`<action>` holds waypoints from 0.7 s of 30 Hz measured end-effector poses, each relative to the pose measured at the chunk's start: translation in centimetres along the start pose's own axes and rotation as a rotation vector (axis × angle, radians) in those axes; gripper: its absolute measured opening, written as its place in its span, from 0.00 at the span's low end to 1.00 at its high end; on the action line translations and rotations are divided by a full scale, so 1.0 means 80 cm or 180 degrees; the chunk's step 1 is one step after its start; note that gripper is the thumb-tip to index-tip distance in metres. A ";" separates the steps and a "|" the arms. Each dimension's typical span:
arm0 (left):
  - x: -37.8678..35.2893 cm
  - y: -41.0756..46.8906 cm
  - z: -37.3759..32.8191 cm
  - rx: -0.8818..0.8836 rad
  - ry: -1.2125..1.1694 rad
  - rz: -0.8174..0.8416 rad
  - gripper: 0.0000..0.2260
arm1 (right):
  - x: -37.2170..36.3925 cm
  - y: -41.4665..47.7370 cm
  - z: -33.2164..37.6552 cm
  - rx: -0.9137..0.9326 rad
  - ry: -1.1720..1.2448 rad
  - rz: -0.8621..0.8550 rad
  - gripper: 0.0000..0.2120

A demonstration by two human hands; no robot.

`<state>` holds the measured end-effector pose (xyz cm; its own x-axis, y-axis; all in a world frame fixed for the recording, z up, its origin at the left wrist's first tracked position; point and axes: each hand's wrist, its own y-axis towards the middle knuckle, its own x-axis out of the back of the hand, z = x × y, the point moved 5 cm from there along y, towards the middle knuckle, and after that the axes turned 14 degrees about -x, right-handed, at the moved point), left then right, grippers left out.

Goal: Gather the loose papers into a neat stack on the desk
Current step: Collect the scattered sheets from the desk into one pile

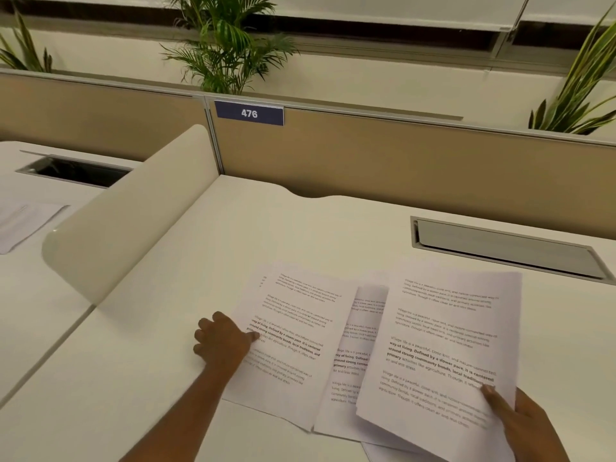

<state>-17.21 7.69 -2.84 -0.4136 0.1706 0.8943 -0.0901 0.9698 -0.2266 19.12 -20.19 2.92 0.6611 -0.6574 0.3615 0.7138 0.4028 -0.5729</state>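
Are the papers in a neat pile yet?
No, spread out. The left sheet, middle sheet and right sheets overlap crookedly on the desk.

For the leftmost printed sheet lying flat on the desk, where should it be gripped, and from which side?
Probably its left edge, approached from the left. The leftmost sheet lies flat, its right part tucked under the middle sheet, so only the left edge is free. The left hand already rests there; sliding fingertips under would lift it.

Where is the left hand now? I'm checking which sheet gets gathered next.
The left hand is low and left of centre, fingertips on the left edge of the leftmost sheet.
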 end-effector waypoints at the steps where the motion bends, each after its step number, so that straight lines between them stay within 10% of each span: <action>1: -0.002 0.002 0.004 0.0040 -0.0135 0.0006 0.37 | 0.000 0.001 0.001 -0.0011 -0.0046 -0.0044 0.13; 12: 0.013 0.031 0.013 -0.0638 -0.1701 0.0296 0.08 | 0.007 0.000 0.000 0.0096 -0.0151 -0.0203 0.04; 21: 0.074 0.029 0.024 -0.0611 -0.2510 -0.0105 0.05 | 0.003 0.008 -0.007 -0.0053 -0.0094 -0.0228 0.14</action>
<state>-21.59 10.61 1.17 -0.9366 0.0380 0.3483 0.0141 0.9974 -0.0708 19.60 -20.43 2.22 0.6151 -0.6650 0.4235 0.7558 0.3445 -0.5569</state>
